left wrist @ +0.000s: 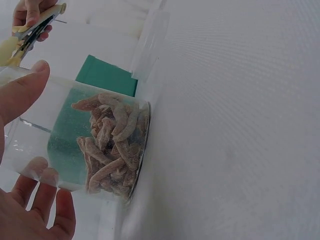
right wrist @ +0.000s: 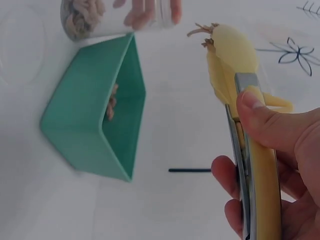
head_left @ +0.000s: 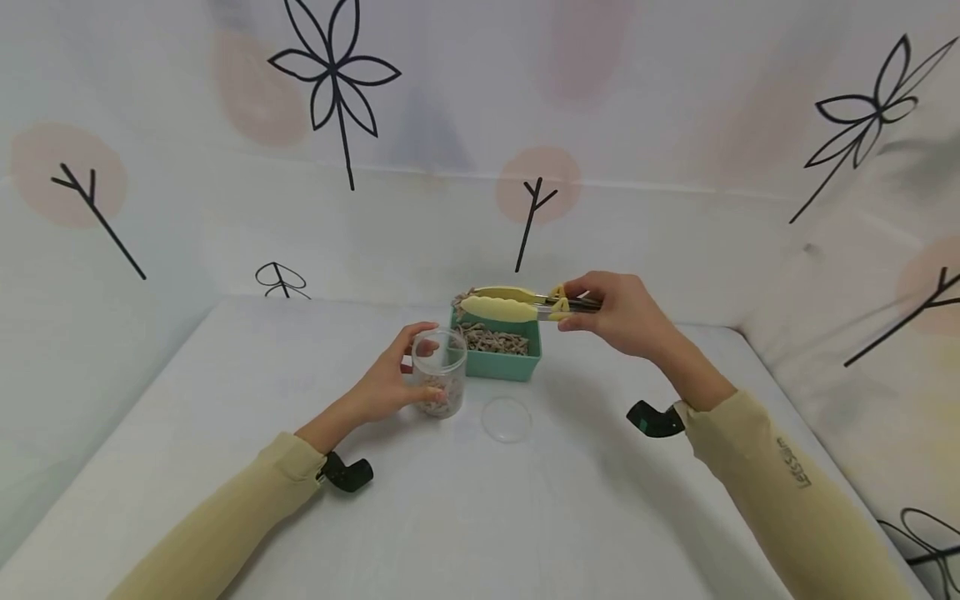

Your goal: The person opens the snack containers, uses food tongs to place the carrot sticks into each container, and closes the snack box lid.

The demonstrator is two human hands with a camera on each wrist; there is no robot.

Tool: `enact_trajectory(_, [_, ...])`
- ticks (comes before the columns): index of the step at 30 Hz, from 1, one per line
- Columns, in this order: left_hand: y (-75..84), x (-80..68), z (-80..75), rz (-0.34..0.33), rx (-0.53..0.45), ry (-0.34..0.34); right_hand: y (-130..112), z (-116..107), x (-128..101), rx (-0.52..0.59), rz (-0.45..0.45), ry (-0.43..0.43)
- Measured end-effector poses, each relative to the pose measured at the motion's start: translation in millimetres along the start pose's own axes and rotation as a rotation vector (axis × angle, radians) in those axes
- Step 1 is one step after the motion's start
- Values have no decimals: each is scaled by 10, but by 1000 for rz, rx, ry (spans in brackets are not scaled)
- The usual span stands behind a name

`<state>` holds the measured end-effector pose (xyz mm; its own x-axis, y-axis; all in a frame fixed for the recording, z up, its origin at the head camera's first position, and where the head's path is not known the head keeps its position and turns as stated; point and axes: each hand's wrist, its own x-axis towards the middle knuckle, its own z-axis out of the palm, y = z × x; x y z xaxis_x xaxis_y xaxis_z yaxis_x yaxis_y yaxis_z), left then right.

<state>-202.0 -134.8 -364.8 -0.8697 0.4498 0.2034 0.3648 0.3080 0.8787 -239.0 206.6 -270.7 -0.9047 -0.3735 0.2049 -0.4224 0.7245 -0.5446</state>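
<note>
My left hand [head_left: 381,388] grips a clear plastic jar [head_left: 448,360] with no lid on it, thumb on one side and fingers round the other. Brown, stick-like dried pieces [left wrist: 112,145] fill its lower part. With my right hand [head_left: 617,315] I hold yellow-tipped metal tongs [head_left: 501,308] above a teal box [head_left: 504,367]. A few brown strips [right wrist: 202,30] poke out from between the tong tips in the right wrist view. More of the same pieces [head_left: 491,339] lie inside the box, which stands just behind and right of the jar.
A round clear lid [head_left: 506,419] lies flat on the white cloth-covered table [head_left: 450,517], in front of the box. Behind the table hangs a pale backdrop [head_left: 637,233] with line-drawn flowers. Each wrist bears a small black camera [head_left: 656,419].
</note>
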Motion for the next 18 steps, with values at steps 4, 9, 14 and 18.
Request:
enact_trajectory(4, [4,4,-5,-1,2,0,-86,32,-38,27,-29,-27])
enact_trajectory(9, [34,-3,-3,-5,19,0,-139,102,-83,40,-75,-68])
enact_trajectory(14, [69,-11,-2,-10,44,5,-168,168,-92,31,-114,-72])
enact_trajectory(18, [21,-1,4,-8,50,4,-188,220,-86,-26,-137,-81])
